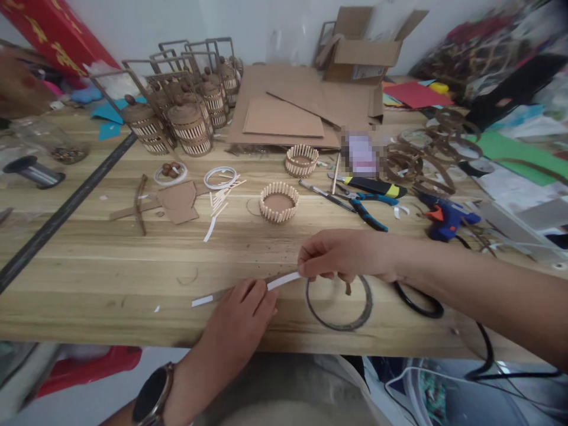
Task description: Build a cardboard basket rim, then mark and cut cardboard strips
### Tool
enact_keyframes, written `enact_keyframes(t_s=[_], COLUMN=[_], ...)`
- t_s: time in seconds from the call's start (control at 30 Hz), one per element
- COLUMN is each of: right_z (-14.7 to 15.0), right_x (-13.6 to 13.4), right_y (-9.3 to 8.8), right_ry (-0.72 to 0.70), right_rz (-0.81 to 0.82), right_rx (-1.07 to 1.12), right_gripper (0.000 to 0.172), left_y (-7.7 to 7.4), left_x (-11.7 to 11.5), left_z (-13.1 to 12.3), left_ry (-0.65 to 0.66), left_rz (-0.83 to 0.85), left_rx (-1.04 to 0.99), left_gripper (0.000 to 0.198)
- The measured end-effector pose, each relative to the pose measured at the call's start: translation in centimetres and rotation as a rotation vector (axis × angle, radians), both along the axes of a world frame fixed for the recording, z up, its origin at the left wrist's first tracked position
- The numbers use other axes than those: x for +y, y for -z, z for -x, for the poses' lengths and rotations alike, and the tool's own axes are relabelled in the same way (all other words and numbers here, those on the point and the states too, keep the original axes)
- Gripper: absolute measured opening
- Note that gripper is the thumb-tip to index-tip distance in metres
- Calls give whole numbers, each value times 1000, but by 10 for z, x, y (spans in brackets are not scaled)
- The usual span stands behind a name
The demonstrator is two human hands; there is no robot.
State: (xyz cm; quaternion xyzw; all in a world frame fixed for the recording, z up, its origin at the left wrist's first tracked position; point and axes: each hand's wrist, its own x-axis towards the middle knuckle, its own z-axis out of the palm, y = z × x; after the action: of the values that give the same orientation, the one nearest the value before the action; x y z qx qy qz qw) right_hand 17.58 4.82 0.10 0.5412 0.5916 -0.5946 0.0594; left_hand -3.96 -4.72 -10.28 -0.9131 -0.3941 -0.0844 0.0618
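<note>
Watch [153, 393] foremost, left hand [242, 310] is covering brown strip [220, 294], grip unclear; right hand [331, 254] is pinching, ideally aligning, white tape [284, 280].

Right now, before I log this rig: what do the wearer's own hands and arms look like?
Left hand: ungloved, with a round watch, dark face, brownish rim, on its wrist. Right hand: ungloved, nothing visible on the wrist. No sleeves in view.
</note>
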Motion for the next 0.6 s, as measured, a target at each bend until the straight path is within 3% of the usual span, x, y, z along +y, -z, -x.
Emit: enact_keyframes(t_s=[0.23, 0.6], right_z=[5, -1], right_x=[5, -12], right_y=[32, 41], right_ry=[46, 29], right_rz=[123, -8], right_rx=[8, -44], right_gripper=[15, 14], left_y=[8, 6], left_x=[-5, -5], left_z=[8, 10], left_ry=[6, 16], left_rz=[-34, -54], left_rx=[-22, -57], left_gripper=[31, 30])
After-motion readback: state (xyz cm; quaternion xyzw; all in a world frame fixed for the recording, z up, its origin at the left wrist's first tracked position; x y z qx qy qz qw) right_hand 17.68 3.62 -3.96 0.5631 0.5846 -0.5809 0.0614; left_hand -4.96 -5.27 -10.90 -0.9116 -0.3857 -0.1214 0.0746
